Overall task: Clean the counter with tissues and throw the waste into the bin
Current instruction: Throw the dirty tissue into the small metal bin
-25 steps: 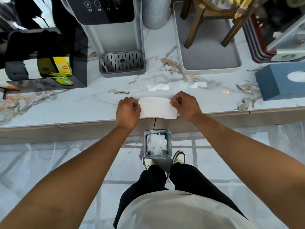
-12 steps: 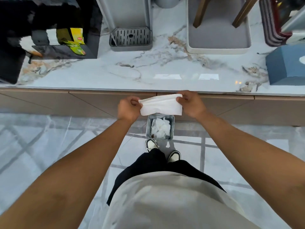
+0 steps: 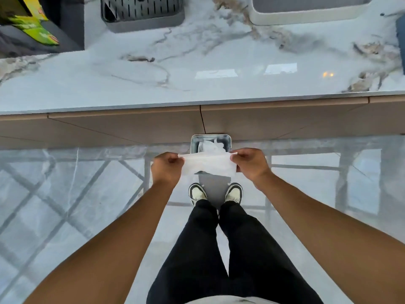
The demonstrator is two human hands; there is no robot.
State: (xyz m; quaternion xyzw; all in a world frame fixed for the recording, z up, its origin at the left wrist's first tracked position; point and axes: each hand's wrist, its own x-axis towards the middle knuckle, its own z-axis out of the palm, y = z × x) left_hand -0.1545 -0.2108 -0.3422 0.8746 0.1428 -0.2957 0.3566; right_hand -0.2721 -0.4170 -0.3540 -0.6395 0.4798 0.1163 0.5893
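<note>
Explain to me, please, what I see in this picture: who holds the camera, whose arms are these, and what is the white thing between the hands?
No robot here. One camera sits on a person's head and looks down, so the arms are that person's own. The left hand and right hand each pinch one end of a white tissue, stretched flat above a small grey bin on the floor, which already holds crumpled tissues. The person's shoes stand just before the bin. Above lies the marble counter, bearing a grey drip tray and a pale tray.
</note>
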